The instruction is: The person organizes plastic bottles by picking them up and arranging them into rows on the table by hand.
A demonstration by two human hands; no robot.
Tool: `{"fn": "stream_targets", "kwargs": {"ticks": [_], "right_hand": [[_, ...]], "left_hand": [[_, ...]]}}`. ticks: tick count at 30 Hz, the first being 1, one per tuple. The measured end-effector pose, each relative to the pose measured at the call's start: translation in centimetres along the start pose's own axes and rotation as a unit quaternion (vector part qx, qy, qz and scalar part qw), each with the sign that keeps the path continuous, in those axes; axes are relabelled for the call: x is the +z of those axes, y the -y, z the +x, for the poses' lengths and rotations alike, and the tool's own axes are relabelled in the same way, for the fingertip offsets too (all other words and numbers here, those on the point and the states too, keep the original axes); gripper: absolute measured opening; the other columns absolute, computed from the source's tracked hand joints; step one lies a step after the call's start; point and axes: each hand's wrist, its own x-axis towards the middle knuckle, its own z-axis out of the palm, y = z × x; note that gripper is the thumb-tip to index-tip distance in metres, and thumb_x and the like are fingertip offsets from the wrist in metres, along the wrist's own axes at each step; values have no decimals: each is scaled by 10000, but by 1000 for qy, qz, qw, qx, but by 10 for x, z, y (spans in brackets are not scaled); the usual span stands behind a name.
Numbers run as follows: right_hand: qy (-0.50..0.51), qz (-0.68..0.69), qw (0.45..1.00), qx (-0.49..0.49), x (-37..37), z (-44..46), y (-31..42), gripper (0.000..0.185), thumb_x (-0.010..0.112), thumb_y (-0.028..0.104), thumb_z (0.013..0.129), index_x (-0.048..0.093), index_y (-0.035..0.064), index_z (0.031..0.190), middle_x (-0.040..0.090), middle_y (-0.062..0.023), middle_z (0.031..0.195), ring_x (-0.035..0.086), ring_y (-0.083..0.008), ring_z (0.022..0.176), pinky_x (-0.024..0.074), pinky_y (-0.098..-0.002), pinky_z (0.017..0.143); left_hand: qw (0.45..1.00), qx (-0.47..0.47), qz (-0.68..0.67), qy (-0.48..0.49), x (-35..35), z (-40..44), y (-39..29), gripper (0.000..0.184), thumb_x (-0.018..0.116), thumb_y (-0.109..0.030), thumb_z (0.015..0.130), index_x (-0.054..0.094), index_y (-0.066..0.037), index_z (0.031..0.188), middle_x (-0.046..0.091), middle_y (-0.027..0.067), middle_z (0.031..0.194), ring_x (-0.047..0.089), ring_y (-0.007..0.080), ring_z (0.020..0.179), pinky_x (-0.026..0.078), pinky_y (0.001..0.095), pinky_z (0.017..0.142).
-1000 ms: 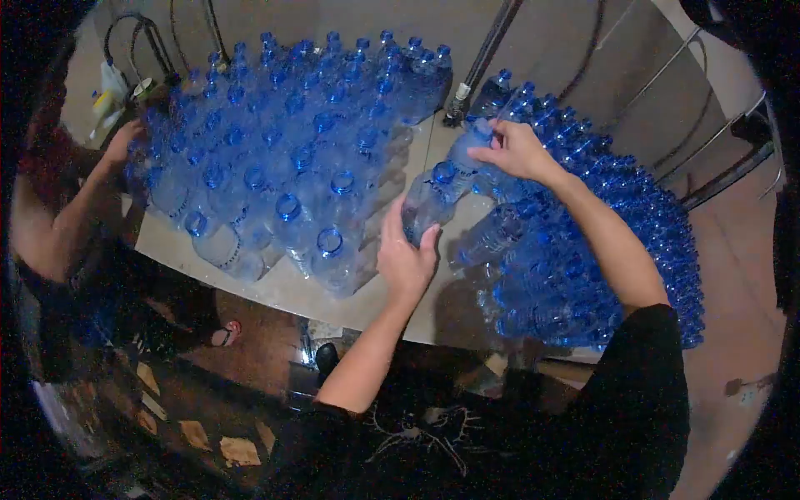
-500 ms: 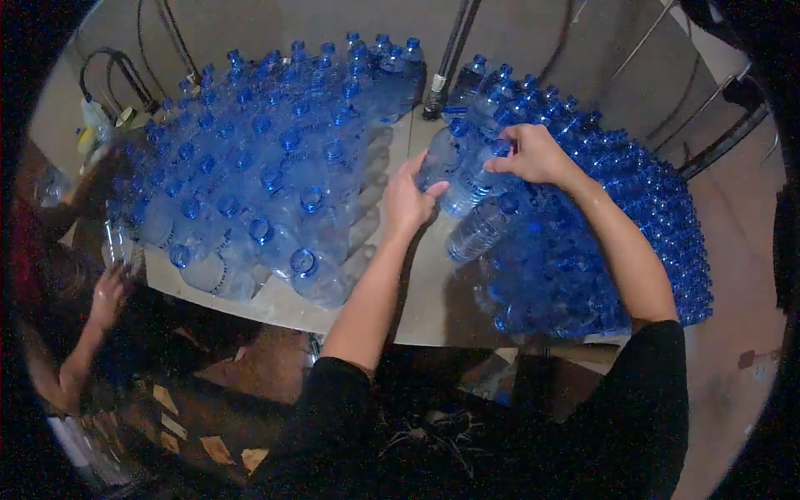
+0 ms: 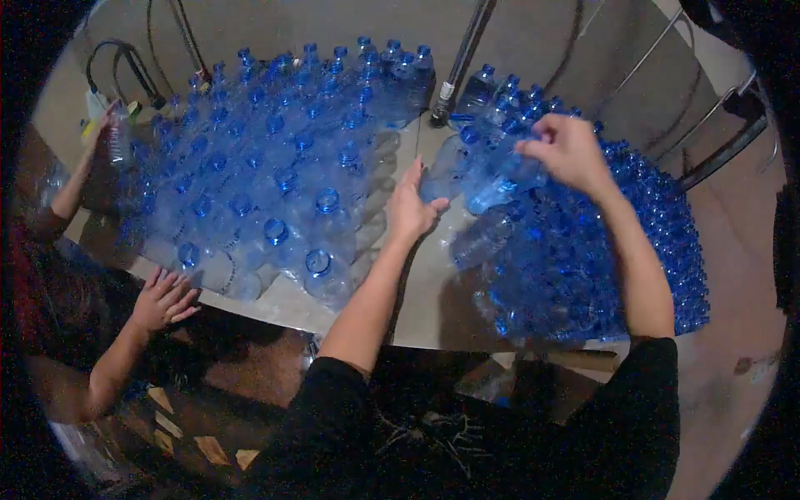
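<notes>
My left hand (image 3: 411, 204) is open, fingers stretched upward and thumb apart, beside a clear plastic bottle (image 3: 446, 167) at the near end of the gap between two groups. With its fingers pinched at the top end, my right hand (image 3: 568, 154) holds a tilted, motion-blurred plastic bottle (image 3: 504, 182); its base points down and left. Just below, another bottle (image 3: 483, 237) leans against the right-hand group. Packed blue-tinted bottles (image 3: 600, 250) fill the right side. To the left stand many upright bottles (image 3: 283, 179) with blue necks.
On the far left, a co-worker's raised hand (image 3: 106, 121) holds a bottle (image 3: 121, 142); their other hand (image 3: 164, 302) lies spread at the edge of the pale table (image 3: 417, 321). Dark metal posts (image 3: 462, 62) and hoses rise behind the bottles.
My right hand has moved right, tipping the bottle so its top leans right. My left hand stays nearly in place. The co-worker has raised a bottle and spread the other hand.
</notes>
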Motion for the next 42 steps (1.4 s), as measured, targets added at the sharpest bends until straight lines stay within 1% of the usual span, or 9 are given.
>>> {"fn": "stream_targets", "kwargs": {"ticks": [6,8,9,12,17,25,28,38,42], "right_hand": [[-70,68,995,23,-116,4,46,332,740,365,762,696,37,794,599,-25,616,561,-105,542,448,-267,515],[-93,40,995,9,-133,17,72,369,700,399,802,698,30,790,607,-40,618,576,-128,511,463,-289,483],[-88,37,995,31,-138,23,89,386,693,412,808,700,27,790,611,-47,620,588,-136,513,475,-301,482],[-54,121,990,39,-118,53,99,317,713,331,814,657,19,831,508,14,565,530,-92,445,403,-245,397],[22,-54,997,-50,-35,108,115,608,669,631,712,731,26,740,685,-160,678,685,-331,664,559,-414,668],[39,-159,982,94,138,187,88,640,802,502,659,691,-78,904,680,-273,964,669,-397,937,544,-434,832],[-54,-171,981,68,169,205,80,535,798,468,678,706,-53,759,694,-231,779,701,-345,803,546,-409,760],[76,-123,982,120,111,239,100,435,766,349,776,692,-73,852,690,-247,897,691,-334,902,541,-418,801],[67,-192,975,-91,148,280,38,353,694,146,793,667,13,1118,678,-206,1073,659,-328,1023,524,-403,861]], "left_hand": [[998,-64,-17,-18,-14,-55,-22,816,764,-260,763,361,-71,1446,490,201,1383,505,384,1229,426,440,1001],[990,125,-35,-51,8,-98,20,755,723,-221,804,357,-69,1447,484,195,1392,506,368,1235,427,446,991],[989,11,-122,80,-16,-112,4,700,700,-210,828,381,-74,1435,500,190,1379,519,361,1224,428,445,995],[938,43,-273,210,-30,-190,29,618,738,-178,789,498,-116,1356,604,158,1221,628,346,1016,512,411,845],[935,144,-158,282,-162,-201,-21,496,724,-187,818,573,-99,1282,645,146,1178,656,309,1021,531,375,854],[949,25,-167,264,-251,-219,11,388,722,-173,824,638,-87,1193,668,140,1135,655,310,1031,529,368,863],[952,-2,-168,257,-262,-225,34,379,731,-170,817,647,-78,1175,672,147,1115,657,318,1018,530,371,858],[938,-72,-208,269,-279,-224,52,373,727,-166,826,647,-71,1178,681,135,1099,668,292,1007,527,362,851],[936,-82,-231,253,-288,-226,56,360,728,-153,829,654,-66,1171,681,123,1129,677,253,995,532,336,830]]}}
